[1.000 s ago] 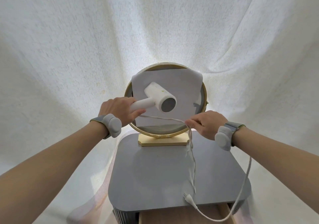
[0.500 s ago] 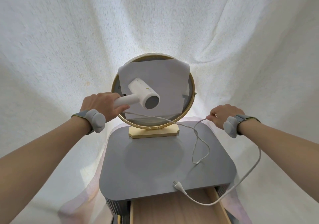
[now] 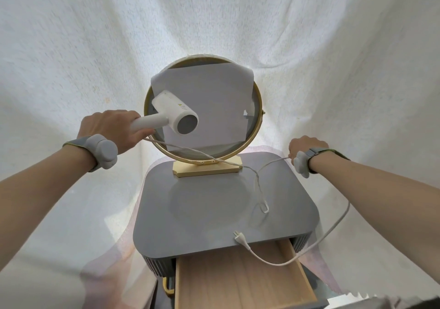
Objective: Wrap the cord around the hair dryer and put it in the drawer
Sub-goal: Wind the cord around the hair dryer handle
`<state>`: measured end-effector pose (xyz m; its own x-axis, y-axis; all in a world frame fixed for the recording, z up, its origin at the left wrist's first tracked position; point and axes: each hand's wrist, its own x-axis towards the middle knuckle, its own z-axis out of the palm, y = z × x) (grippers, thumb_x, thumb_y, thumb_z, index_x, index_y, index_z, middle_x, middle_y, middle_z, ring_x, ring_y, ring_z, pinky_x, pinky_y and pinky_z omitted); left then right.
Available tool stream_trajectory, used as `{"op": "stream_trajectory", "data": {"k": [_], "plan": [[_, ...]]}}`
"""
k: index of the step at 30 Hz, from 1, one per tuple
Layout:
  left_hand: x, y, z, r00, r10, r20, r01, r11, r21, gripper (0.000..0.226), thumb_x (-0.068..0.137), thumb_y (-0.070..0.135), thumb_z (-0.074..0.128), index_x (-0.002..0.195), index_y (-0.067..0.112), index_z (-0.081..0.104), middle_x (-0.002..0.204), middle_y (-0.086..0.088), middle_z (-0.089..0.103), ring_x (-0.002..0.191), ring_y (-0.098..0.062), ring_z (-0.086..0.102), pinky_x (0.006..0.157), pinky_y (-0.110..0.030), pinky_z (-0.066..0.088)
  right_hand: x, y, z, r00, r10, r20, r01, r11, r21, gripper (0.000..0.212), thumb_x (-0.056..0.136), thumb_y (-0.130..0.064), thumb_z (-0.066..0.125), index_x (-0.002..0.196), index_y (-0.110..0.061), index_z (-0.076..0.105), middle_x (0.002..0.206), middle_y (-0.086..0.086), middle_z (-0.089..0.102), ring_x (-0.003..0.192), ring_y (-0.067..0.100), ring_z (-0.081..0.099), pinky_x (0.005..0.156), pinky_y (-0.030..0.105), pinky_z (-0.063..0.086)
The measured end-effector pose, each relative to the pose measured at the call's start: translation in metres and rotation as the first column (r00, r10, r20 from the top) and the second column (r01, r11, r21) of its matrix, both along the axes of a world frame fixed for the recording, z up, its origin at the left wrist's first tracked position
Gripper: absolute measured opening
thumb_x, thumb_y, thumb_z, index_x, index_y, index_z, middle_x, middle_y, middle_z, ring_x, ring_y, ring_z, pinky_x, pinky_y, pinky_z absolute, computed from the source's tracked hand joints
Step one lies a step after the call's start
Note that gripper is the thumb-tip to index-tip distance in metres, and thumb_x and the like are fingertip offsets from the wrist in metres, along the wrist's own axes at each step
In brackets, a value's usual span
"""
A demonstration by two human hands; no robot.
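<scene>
My left hand (image 3: 112,129) grips the handle of a white hair dryer (image 3: 175,114), held in the air in front of the round mirror with its nozzle facing me. Its white cord (image 3: 258,182) runs from the handle down across the grey cabinet top and up to my right hand (image 3: 306,148), which pinches it out to the right of the cabinet. From there the cord hangs in a long loop past the cabinet's right side and back to the plug (image 3: 240,237), which lies at the top's front edge. Below it the wooden drawer (image 3: 235,285) stands pulled out and holds nothing visible.
A gold-framed round mirror (image 3: 258,108), covered by a white sheet of paper, stands on a gold base at the back of the grey cabinet top (image 3: 190,213). White cloth hangs all around as backdrop and drapes the floor.
My right hand has pulled the cord away from the mirror, out to the right, drawing it straighter. My left hand and the dryer shifted left. The drawer has come further into view.
</scene>
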<state>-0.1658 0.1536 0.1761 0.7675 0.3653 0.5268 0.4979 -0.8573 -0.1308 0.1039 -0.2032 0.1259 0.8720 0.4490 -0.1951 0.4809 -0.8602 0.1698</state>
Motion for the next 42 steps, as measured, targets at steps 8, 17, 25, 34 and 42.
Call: {"op": "stream_trajectory", "data": {"k": [8,17,25,34,42], "plan": [[-0.012,0.000,0.003,0.999,0.040,-0.013,-0.040,0.999,-0.010,0.047,0.087,0.072,0.052,0.094,0.028,0.067,0.081,0.005,0.067,0.068,-0.028,0.061,0.062,-0.036,0.044,0.001,0.004,-0.016,0.999,0.030,-0.020,-0.031,0.998,-0.052,0.028,0.050,-0.005,0.069,0.078,-0.010,0.067,0.075,0.005,0.062,0.061,0.020,0.057,0.057,0.028,0.041],[-0.008,-0.011,0.006,1.000,0.005,0.002,-0.005,1.000,-0.001,0.047,0.088,0.069,0.055,0.098,0.025,0.067,0.081,0.004,0.068,0.065,-0.025,0.059,0.058,-0.031,0.037,0.002,0.028,-0.040,0.995,0.100,-0.016,-0.101,0.994,-0.033,0.021,0.070,-0.011,0.059,0.089,-0.013,0.066,0.078,0.004,0.058,0.066,0.021,0.058,0.072,0.032,0.054],[0.001,-0.020,0.009,0.998,-0.046,0.034,0.047,0.999,-0.026,0.048,0.087,0.073,0.052,0.097,0.028,0.066,0.079,0.007,0.066,0.063,-0.024,0.058,0.057,-0.031,0.038,-0.020,0.060,-0.043,0.952,0.270,-0.145,-0.279,0.959,-0.044,0.016,0.063,-0.010,0.062,0.069,-0.025,0.060,0.090,-0.003,0.063,0.082,0.020,0.059,0.065,0.029,0.045],[0.014,-0.035,0.010,0.995,-0.079,0.055,0.082,0.994,-0.070,0.049,0.088,0.070,0.052,0.098,0.024,0.065,0.078,0.005,0.064,0.064,-0.023,0.058,0.056,-0.029,0.038,-0.126,0.128,-0.027,0.785,0.571,-0.239,-0.327,0.711,0.622,0.057,0.090,-0.067,0.033,0.090,-0.019,0.065,0.092,0.001,0.071,0.086,0.025,0.063,0.080,0.039,0.049],[0.014,-0.039,0.005,0.994,-0.051,0.099,0.060,0.993,-0.099,0.048,0.090,0.068,0.054,0.098,0.021,0.061,0.084,0.003,0.066,0.066,-0.024,0.060,0.057,-0.030,0.039,-0.163,0.138,-0.024,0.671,0.649,-0.359,-0.337,0.698,0.632,0.018,0.103,-0.034,0.041,0.101,-0.022,0.054,0.077,-0.003,0.069,0.064,0.016,0.065,0.062,0.025,0.049]]}}
